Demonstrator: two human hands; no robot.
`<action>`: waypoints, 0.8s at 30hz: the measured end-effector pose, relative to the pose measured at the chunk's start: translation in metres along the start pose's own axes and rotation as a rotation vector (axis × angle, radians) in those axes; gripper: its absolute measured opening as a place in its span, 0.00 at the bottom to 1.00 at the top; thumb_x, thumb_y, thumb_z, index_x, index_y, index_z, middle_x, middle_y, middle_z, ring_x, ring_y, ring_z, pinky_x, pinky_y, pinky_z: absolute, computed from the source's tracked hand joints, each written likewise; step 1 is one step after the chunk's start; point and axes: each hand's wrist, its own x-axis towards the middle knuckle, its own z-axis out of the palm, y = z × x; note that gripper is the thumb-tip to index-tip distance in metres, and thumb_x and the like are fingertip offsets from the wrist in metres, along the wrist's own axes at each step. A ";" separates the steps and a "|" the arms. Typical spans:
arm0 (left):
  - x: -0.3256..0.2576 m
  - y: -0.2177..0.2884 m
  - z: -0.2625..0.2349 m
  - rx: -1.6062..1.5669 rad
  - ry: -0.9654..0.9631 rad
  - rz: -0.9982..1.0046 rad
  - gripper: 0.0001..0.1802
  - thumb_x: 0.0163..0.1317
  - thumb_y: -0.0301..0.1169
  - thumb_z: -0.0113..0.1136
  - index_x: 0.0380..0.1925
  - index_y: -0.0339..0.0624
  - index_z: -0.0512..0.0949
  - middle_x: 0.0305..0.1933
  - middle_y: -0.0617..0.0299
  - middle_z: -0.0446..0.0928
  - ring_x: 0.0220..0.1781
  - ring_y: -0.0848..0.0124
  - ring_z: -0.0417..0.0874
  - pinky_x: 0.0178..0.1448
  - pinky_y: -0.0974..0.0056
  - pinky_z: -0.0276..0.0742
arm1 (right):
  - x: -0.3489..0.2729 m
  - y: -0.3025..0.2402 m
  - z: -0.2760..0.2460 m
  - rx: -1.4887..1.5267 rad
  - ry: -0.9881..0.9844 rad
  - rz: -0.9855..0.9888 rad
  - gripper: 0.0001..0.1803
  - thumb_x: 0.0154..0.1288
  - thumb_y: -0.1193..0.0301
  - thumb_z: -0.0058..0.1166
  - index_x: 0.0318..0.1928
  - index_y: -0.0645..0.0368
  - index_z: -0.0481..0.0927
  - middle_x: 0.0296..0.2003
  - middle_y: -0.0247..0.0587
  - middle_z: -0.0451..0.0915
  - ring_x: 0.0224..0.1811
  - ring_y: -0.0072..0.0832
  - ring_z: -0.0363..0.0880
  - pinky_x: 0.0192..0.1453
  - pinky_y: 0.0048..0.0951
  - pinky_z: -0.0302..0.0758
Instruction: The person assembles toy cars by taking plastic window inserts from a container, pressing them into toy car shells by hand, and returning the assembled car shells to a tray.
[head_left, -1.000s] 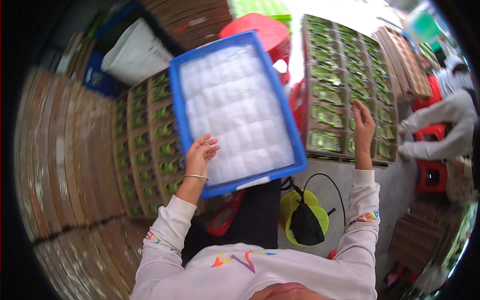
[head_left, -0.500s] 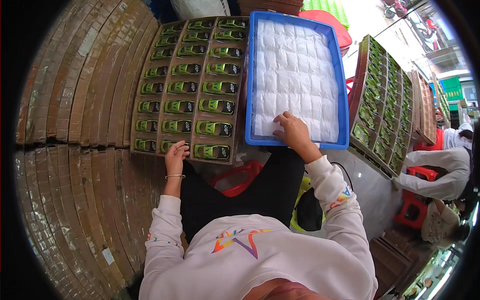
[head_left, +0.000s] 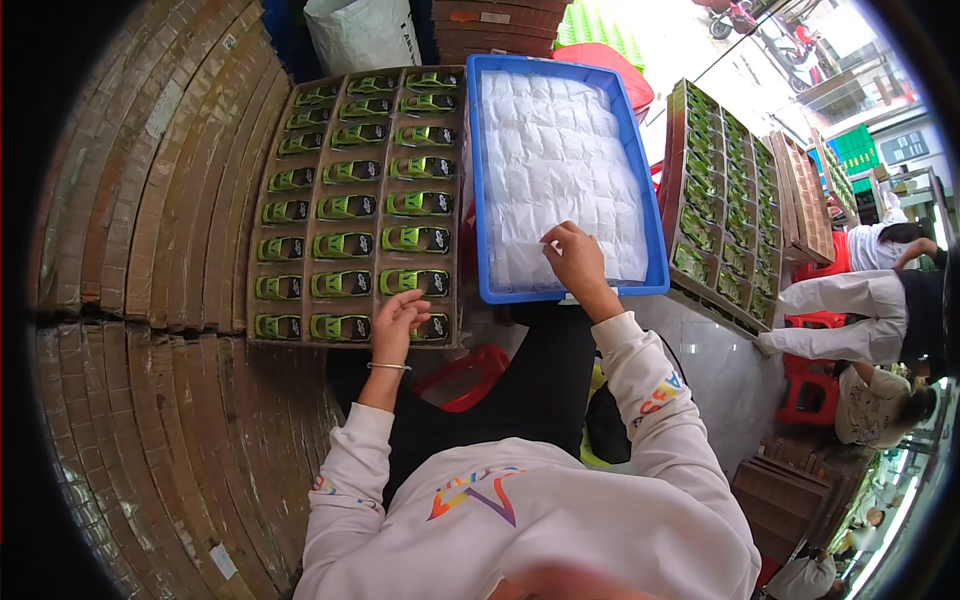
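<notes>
Green-and-black toy cars (head_left: 416, 238) lie in rows in a divided cardboard tray (head_left: 306, 290) on the left. My left hand (head_left: 399, 316) is over the tray's near right corner, fingers bent and apart, partly covering the nearest car in the right column. Whether the fingertips touch a car cannot be made out. Beside the tray stands a blue plastic bin (head_left: 520, 296) filled with rows of white packets (head_left: 560, 150). At the bin's near end, my right hand (head_left: 578, 262) pinches the edge of a thin white packet between thumb and fingertips.
Stacked cardboard trays (head_left: 150, 180) wall off the left side. A second tray of green parts (head_left: 725, 200) stands to the right, past the bin. Red stools (head_left: 806, 388) and seated people are farther right. A white sack (head_left: 365, 40) is behind the car tray.
My left hand has moved right along the tray's near edge, from the middle column to the right column. My right hand stays at the bin's near end, its fingers now pinched together. The view has shifted.
</notes>
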 end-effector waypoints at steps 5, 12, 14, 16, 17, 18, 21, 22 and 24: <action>0.001 0.018 0.036 -0.019 -0.103 0.003 0.14 0.67 0.24 0.50 0.52 0.37 0.77 0.43 0.59 0.83 0.38 0.75 0.84 0.44 0.73 0.79 | 0.002 0.026 0.009 0.023 0.150 -0.102 0.06 0.59 0.70 0.59 0.37 0.54 0.83 0.40 0.38 0.82 0.41 0.36 0.81 0.46 0.33 0.72; -0.008 0.094 0.123 -0.474 -0.393 -0.277 0.24 0.72 0.42 0.50 0.62 0.42 0.69 0.56 0.53 0.77 0.56 0.65 0.80 0.55 0.60 0.78 | -0.009 -0.025 -0.047 1.306 0.204 -0.001 0.10 0.67 0.77 0.51 0.48 0.60 0.75 0.39 0.29 0.79 0.42 0.17 0.76 0.48 0.20 0.71; 0.000 0.105 0.135 -0.621 -0.461 -0.288 0.26 0.71 0.45 0.51 0.61 0.41 0.69 0.55 0.54 0.78 0.54 0.63 0.80 0.56 0.60 0.78 | -0.039 -0.058 -0.048 1.518 -0.107 0.123 0.09 0.68 0.77 0.50 0.48 0.59 0.76 0.39 0.28 0.78 0.41 0.15 0.74 0.46 0.19 0.70; 0.013 0.093 0.128 -0.738 -0.524 -0.280 0.25 0.68 0.41 0.56 0.60 0.37 0.70 0.53 0.53 0.78 0.51 0.60 0.82 0.56 0.62 0.77 | -0.072 -0.073 -0.034 1.464 -0.487 0.121 0.09 0.69 0.77 0.50 0.49 0.59 0.76 0.41 0.28 0.78 0.42 0.14 0.73 0.48 0.20 0.71; 0.014 0.092 0.125 -0.511 -0.457 -0.221 0.24 0.66 0.36 0.57 0.58 0.35 0.71 0.52 0.53 0.79 0.50 0.61 0.82 0.55 0.62 0.78 | -0.090 -0.077 -0.025 1.483 -0.607 0.140 0.11 0.69 0.78 0.49 0.50 0.59 0.76 0.42 0.27 0.78 0.43 0.14 0.74 0.48 0.19 0.70; 0.013 0.089 0.124 -0.285 -0.391 -0.157 0.22 0.64 0.31 0.59 0.57 0.34 0.72 0.50 0.54 0.79 0.49 0.62 0.82 0.54 0.62 0.78 | -0.106 -0.078 -0.017 1.500 -0.724 0.159 0.12 0.68 0.79 0.48 0.51 0.58 0.76 0.43 0.27 0.78 0.43 0.14 0.74 0.47 0.18 0.70; -0.012 0.086 0.113 -0.086 -0.181 -0.135 0.20 0.59 0.23 0.56 0.54 0.32 0.74 0.48 0.53 0.80 0.48 0.63 0.83 0.51 0.62 0.79 | -0.135 -0.078 -0.025 1.650 -0.583 0.242 0.14 0.69 0.78 0.48 0.55 0.60 0.75 0.40 0.28 0.76 0.40 0.14 0.73 0.47 0.21 0.70; -0.022 0.079 0.112 -0.124 -0.156 -0.116 0.19 0.58 0.23 0.56 0.51 0.32 0.76 0.46 0.55 0.81 0.46 0.65 0.83 0.50 0.63 0.79 | -0.139 -0.073 -0.027 1.659 -0.554 0.252 0.14 0.69 0.78 0.48 0.55 0.60 0.75 0.40 0.28 0.76 0.40 0.14 0.73 0.47 0.21 0.70; -0.043 0.054 0.097 -0.017 -0.209 -0.152 0.16 0.56 0.21 0.56 0.46 0.32 0.80 0.43 0.58 0.82 0.43 0.70 0.83 0.48 0.64 0.79 | -0.148 -0.063 -0.026 1.676 -0.186 0.341 0.17 0.68 0.79 0.49 0.57 0.61 0.73 0.39 0.29 0.76 0.38 0.15 0.72 0.45 0.22 0.71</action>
